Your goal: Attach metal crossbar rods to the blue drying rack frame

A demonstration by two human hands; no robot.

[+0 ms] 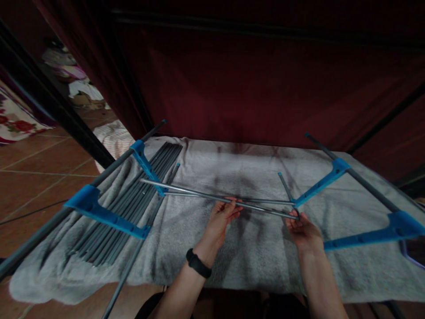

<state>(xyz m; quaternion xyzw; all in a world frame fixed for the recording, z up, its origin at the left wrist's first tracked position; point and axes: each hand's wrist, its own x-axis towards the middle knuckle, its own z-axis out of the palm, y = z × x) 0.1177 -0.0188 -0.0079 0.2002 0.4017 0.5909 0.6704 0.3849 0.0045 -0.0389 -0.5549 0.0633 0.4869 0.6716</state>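
Pinching a metal rod (175,188) mid-length, the left hand (220,219) is nearly closed; the right hand (303,231) curls around the rod's three-o'clock end. Tubes (129,204) lie at nine o'clock.

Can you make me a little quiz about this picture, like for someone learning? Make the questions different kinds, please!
1. True or false: the left hand and the right hand touch the same rod.

2. What colour are the brackets?
A) red
B) blue
C) yellow

3. Fill in the gap: the rod pile lies nearer to the ____ hand.

Key: 1. True. 2. B. 3. Left.
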